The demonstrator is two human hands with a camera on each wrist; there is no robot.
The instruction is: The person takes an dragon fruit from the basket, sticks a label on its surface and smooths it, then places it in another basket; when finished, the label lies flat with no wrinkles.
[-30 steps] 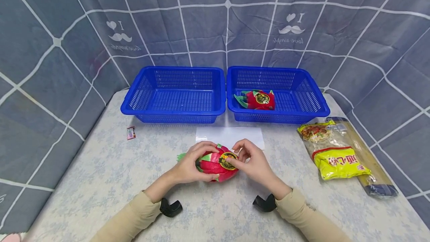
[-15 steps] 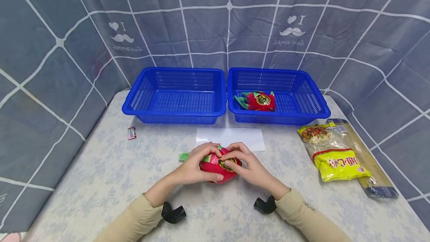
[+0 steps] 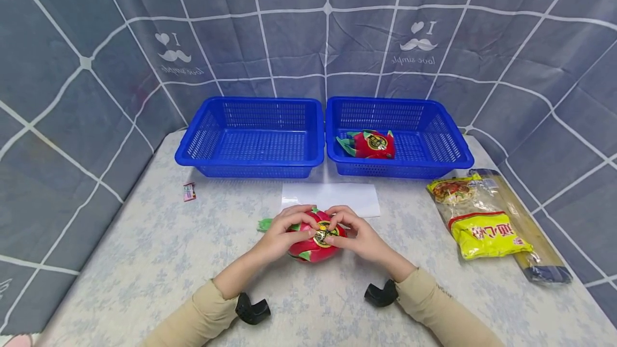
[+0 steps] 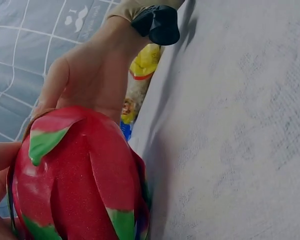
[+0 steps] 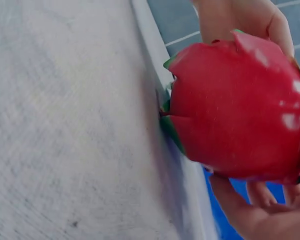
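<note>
A red dragon fruit [image 3: 313, 254] with green-tipped scales lies on its side at the table's near middle, its green tuft to the left. On top is a round black and gold sticker [image 3: 322, 239]. My left hand [image 3: 284, 235] grips the fruit's left part, with thumb and fingertips at the sticker's left edge. From the other side my right hand [image 3: 365, 238] holds it, thumb and curled fingers at the sticker's right edge. Both wrist views show the fruit's smooth red side [image 4: 85, 175] between the hands, close by the tablecloth [image 5: 80, 140].
Behind stand two blue baskets; the left basket [image 3: 248, 164] holds nothing, the right basket [image 3: 409, 165] a second stickered dragon fruit [image 3: 373, 144]. A white sheet [image 3: 354, 200] lies before them. A small sachet [image 3: 189, 191] is left; a yellow pasta bag [image 3: 487, 235] and long packet [image 3: 544, 253] lie right.
The right hand has come in closer round the fruit's right end. The left thumb has moved up from the fruit's near side to the sticker, which now shows more fully.
</note>
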